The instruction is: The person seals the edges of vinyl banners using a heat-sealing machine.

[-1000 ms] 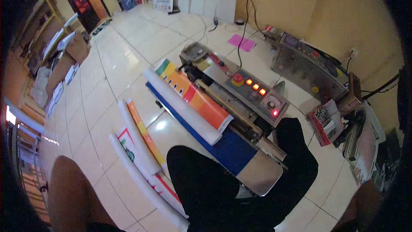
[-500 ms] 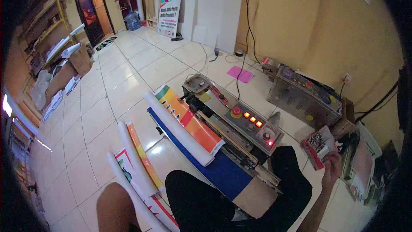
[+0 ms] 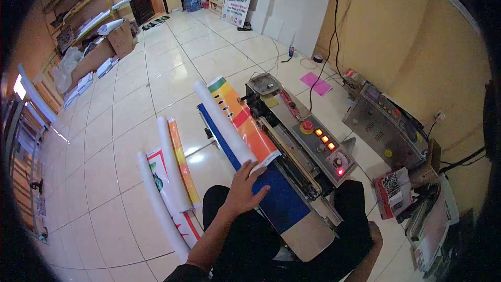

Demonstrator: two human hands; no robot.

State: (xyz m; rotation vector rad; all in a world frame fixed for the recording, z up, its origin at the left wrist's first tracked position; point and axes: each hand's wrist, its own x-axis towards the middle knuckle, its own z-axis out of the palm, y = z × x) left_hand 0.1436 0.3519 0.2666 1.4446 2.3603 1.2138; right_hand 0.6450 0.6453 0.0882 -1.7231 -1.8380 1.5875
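Note:
My left hand (image 3: 245, 187) lies at the near end of a rolled banner (image 3: 223, 120), its fingertips touching the roll and its thumb spread away. The banner's printed part, orange with green and red, runs beside the roll toward a metal machine (image 3: 334, 159) with a red knob and lit orange buttons. Under the roll is the machine's blue bed (image 3: 282, 203). My right hand (image 3: 374, 236) is low beside my right knee; the leg hides part of it, and its fingers cannot be made out.
More rolled banners (image 3: 177, 169) lie on the tiles at left. A red-and-white box (image 3: 389, 190) with small metallic pieces stands at right, near a second metal machine (image 3: 383, 125). A pink sheet (image 3: 315, 83) and cables lie behind. Cardboard (image 3: 121, 39) leans by the shelves.
My left hand has come into view and onto the near end of the banner roll. My right hand has moved from the box down beside my knee. The view has shifted.

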